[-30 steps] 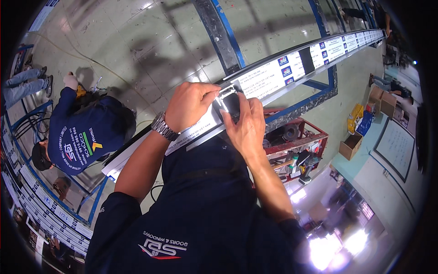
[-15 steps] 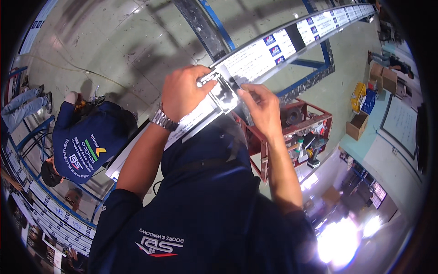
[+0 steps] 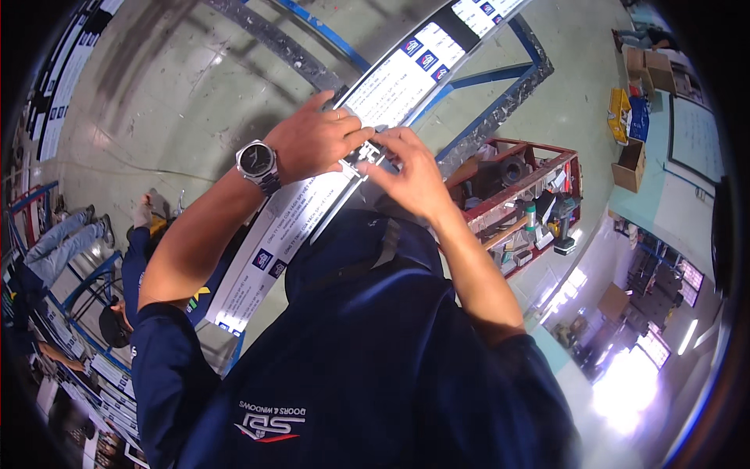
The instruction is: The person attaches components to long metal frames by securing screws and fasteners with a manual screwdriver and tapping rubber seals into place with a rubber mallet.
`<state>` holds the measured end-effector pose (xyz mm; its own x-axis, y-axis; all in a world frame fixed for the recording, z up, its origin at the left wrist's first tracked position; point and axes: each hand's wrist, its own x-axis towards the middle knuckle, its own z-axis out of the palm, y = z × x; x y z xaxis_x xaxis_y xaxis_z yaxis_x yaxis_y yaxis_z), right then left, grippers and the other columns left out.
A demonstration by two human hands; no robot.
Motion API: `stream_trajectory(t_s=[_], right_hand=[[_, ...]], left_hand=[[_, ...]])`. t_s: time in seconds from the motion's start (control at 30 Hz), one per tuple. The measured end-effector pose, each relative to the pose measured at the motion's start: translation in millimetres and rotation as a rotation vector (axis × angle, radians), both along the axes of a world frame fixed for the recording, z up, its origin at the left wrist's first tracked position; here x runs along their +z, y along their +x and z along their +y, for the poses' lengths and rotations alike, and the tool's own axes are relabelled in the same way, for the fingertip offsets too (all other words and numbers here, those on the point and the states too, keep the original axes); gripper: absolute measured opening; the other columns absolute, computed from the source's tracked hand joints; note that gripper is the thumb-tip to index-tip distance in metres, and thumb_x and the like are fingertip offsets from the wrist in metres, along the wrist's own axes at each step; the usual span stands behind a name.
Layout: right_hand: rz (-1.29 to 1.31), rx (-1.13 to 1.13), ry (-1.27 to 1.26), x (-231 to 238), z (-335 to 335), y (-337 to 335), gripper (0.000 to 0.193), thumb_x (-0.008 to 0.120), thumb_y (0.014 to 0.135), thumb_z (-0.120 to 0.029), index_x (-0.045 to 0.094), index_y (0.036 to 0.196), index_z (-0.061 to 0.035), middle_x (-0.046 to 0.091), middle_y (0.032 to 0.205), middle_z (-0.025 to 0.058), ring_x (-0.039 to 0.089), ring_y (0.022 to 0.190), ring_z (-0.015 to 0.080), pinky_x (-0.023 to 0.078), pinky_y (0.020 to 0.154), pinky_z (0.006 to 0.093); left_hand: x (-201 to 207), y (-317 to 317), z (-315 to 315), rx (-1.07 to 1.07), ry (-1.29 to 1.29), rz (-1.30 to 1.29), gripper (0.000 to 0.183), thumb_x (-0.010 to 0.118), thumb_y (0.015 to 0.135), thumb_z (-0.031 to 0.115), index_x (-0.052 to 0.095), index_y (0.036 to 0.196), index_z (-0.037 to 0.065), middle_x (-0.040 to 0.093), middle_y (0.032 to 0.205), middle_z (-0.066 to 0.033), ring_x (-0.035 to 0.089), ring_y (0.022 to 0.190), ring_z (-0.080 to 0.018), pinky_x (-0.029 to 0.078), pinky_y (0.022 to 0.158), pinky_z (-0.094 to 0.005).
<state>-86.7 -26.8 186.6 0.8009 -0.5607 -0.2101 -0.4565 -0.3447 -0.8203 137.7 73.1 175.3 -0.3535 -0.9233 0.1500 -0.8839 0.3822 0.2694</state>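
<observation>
A long metal profile (image 3: pixel 293 207), covered in white printed protective film, runs diagonally from lower left to upper right in front of my body. At its middle is a small silvery fitting with cut-outs (image 3: pixel 364 153), partly hidden by my fingers. My left hand (image 3: pixel 316 141), with a watch on the wrist, bends over the profile with its fingers closed on the fitting's far left side. From the right, my right hand (image 3: pixel 406 173) pinches the fitting's other side between thumb and fingers. The two hands' fingertips nearly meet over it.
Blue-and-black frame legs (image 3: pixel 492 113) stand under the profile. A red metal cart (image 3: pixel 539 184) holding a cordless drill (image 3: pixel 563 227) and tools stands to the right. Another person (image 3: pixel 134 270) works at left. A yellow bin (image 3: pixel 619 116) and cardboard boxes are far right.
My right hand has moved left and inward, nearer the left hand, and its fingers now cover more of the fitting. The view has turned, so the profile slants more steeply.
</observation>
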Motion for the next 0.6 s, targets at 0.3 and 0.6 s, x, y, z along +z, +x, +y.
stream_trajectory(t_s=[0.3,0.6], right_hand=[[0.081,-0.039,-0.406,-21.2,29.0,-22.4,0.066,0.089,0.081,-0.033,0.065,0.133,0.0002,0.059,0.134,0.0163,0.061,0.123,0.0392,0.052,0.104,0.0481],[0.092,-0.094,-0.438,-22.7,32.6,-22.7,0.059,0.088,0.08,-0.029,0.067,0.129,-0.0035,0.058,0.132,0.0135,0.061,0.122,0.036,0.051,0.102,0.0462]], left_hand=[[2.2,-9.5,-20.9,-0.076,0.22,-0.107,0.039,0.078,0.08,0.017,0.064,0.115,0.007,0.063,0.106,-0.0045,0.067,0.103,-0.0252,0.058,0.089,-0.0393],[5.3,-13.5,-22.5,-0.12,0.1,-0.157,0.037,0.076,0.082,0.017,0.063,0.115,0.007,0.063,0.107,-0.006,0.067,0.103,-0.0261,0.06,0.084,-0.0389]])
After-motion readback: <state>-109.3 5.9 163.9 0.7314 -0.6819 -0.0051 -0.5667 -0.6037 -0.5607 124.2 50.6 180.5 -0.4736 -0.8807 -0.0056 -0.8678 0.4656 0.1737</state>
